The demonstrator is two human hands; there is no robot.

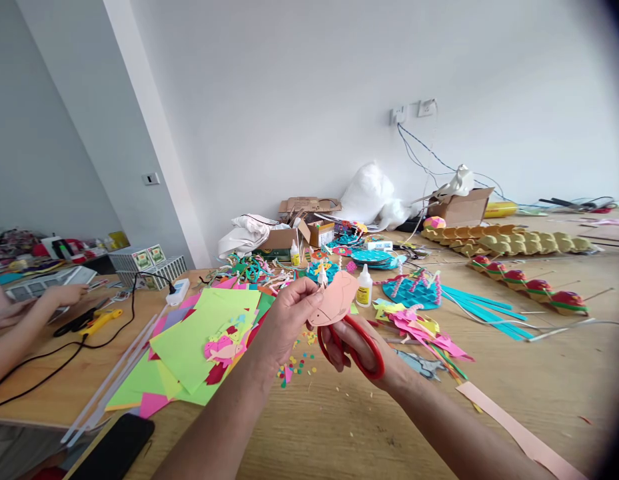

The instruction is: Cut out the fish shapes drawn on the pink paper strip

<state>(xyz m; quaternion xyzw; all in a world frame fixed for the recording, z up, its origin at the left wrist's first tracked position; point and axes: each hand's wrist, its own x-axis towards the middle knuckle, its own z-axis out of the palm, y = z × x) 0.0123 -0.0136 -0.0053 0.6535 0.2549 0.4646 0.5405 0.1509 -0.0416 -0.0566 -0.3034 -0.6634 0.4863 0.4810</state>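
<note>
Between thumb and fingers, my left hand (pixel 296 313) pinches a piece of peach paper (pixel 338 299) with a pencilled outline on it. My right hand (pixel 362 347) has its fingers through the red handles of a pair of scissors (pixel 374 357). The scissors' blades lie mostly behind the paper, so I cannot tell whether they are touching its edge. Both hands are raised over the wooden table. Small coloured paper dots (pixel 302 365) are scattered on the wood below them. Just beyond the paper stands a glue bottle (pixel 364 288) with a yellow label.
Coloured paper sheets (pixel 189 340) with small cutouts lie at left, near a black phone (pixel 114 447). Paper scraps (pixel 419 327), blue strips (pixel 484 310) and a peach offcut (pixel 514 423) are at right. Egg cartons (pixel 529 240) stand behind. Another person's hand (pixel 66 293) is at far left.
</note>
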